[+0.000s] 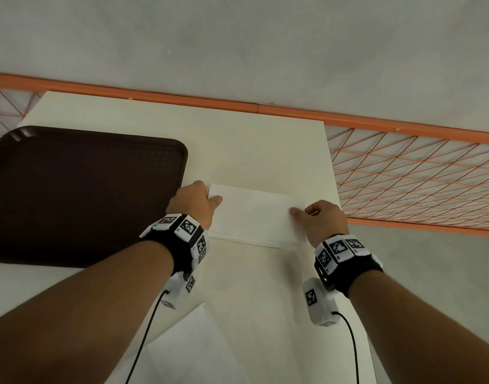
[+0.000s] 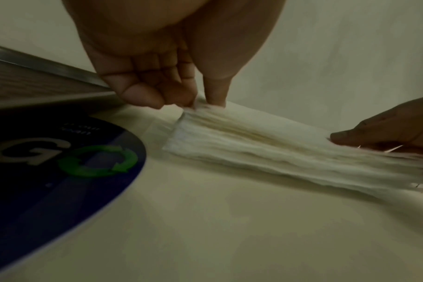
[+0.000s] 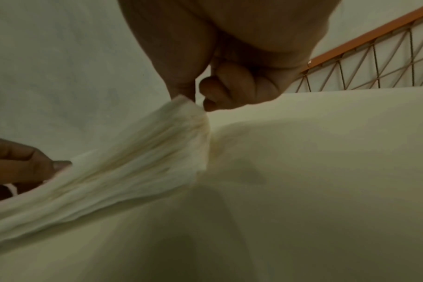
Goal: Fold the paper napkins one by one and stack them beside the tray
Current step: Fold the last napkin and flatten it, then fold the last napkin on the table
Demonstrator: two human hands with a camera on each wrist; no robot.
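Observation:
A stack of folded white paper napkins (image 1: 254,214) lies on the cream table (image 1: 265,151), just right of the dark brown tray (image 1: 71,195). My left hand (image 1: 211,199) pinches the top napkin at its far left corner, thumb on top. At the far right corner my right hand (image 1: 300,211) pinches the same napkin between thumb and forefinger. The left wrist view shows the layered stack (image 2: 278,152) edge-on, with the left hand (image 2: 205,105) pinching. In the right wrist view the right hand (image 3: 197,104) lifts the corner of the napkin layers (image 3: 133,171) slightly.
More flat white paper (image 1: 188,350) lies near the table's front edge, under my left forearm. A round dark blue sticker (image 2: 61,171) is on the table by the tray rim (image 2: 36,85). An orange mesh rail (image 1: 404,178) runs behind and right of the table.

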